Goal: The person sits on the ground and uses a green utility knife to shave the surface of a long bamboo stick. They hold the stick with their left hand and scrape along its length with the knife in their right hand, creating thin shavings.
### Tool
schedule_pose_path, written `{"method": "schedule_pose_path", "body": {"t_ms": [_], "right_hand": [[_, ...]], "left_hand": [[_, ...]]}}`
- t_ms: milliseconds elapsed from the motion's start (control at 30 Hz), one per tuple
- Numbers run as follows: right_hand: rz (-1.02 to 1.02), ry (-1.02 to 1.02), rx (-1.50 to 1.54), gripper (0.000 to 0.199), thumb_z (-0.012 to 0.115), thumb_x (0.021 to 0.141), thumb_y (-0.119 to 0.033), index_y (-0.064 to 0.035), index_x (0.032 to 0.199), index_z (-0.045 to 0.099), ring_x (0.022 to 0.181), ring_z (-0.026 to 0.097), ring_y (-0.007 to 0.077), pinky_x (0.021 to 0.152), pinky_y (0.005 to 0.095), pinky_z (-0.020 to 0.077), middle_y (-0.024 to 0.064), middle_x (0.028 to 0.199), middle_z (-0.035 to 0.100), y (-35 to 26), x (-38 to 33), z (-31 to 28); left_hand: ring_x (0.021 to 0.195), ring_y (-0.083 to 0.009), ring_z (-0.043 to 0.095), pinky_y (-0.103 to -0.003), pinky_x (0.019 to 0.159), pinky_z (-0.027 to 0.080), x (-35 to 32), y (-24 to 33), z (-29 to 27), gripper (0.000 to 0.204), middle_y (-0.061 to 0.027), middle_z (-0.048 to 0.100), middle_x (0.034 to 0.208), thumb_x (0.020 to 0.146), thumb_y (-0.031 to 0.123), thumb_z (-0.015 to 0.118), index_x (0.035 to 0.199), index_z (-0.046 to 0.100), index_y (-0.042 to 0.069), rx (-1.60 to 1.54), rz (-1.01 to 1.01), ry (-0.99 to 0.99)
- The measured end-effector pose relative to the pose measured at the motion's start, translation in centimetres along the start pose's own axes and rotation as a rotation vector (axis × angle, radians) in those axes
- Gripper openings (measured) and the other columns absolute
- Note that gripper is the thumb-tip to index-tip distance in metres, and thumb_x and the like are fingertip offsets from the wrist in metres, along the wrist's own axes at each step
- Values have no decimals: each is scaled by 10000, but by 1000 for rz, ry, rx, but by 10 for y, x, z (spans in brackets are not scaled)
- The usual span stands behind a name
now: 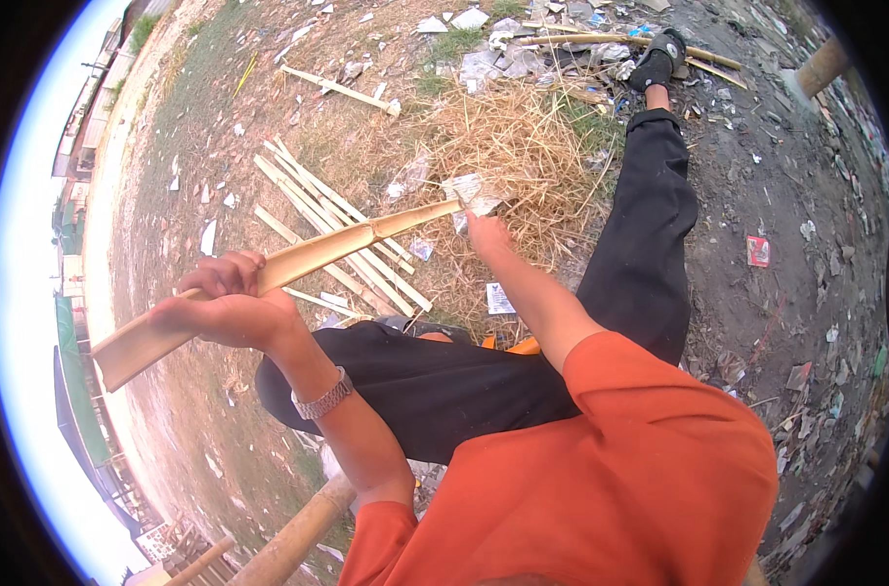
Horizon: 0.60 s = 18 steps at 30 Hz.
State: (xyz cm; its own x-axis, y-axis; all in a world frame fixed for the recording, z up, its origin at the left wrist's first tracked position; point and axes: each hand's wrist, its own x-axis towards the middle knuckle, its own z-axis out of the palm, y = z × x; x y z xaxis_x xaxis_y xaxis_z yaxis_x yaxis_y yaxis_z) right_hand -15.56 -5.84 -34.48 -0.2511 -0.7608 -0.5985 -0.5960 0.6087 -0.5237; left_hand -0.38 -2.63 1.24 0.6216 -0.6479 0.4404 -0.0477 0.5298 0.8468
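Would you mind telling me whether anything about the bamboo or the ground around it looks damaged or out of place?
The bamboo strip is a split half-piece, gripped by the left hand and steadied at its far end by the right hand. More split bamboo slats lie strewn on the dirt, with paper litter and dry straw scattered about.
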Motion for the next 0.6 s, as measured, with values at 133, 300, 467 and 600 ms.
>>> {"method": "schedule_pose_path", "body": {"t_ms": [133, 300, 467, 600], "right_hand": [[14, -5, 23, 620, 263, 948, -491, -3, 1085, 621, 1074, 558, 371, 897, 460, 453, 249, 1122, 581, -4, 12, 5], [8, 45, -107, 620, 263, 953, -487, 4, 1066, 624, 1042, 579, 369, 863, 468, 466, 228, 1089, 604, -1, 18, 14], [-164, 98, -177, 677, 231, 953, -501, 35, 1014, 640, 998, 593, 389, 847, 479, 466, 252, 1048, 614, 28, 52, 45], [-102, 43, -54, 705, 229, 945, -513, 57, 990, 642, 1007, 576, 420, 868, 485, 453, 298, 1039, 597, -9, 1, 5]], "left_hand": [[376, -102, 204, -253, 412, 279, -4, -2, -4, 629, 24, 198, 465, 862, 703, 281, 550, 214, 160, -52, -16, -26], [386, -83, 216, -228, 364, 229, -14, 5, -2, 584, 18, 215, 498, 918, 608, 291, 601, 271, 117, -155, -16, -106], [384, -97, 203, -259, 395, 257, -5, 6, -8, 592, 12, 216, 494, 915, 616, 269, 598, 263, 115, -145, -19, -25], [386, -95, 203, -257, 399, 247, 2, -4, -22, 593, 12, 214, 500, 911, 620, 280, 599, 248, 116, -102, -30, 13]]}}
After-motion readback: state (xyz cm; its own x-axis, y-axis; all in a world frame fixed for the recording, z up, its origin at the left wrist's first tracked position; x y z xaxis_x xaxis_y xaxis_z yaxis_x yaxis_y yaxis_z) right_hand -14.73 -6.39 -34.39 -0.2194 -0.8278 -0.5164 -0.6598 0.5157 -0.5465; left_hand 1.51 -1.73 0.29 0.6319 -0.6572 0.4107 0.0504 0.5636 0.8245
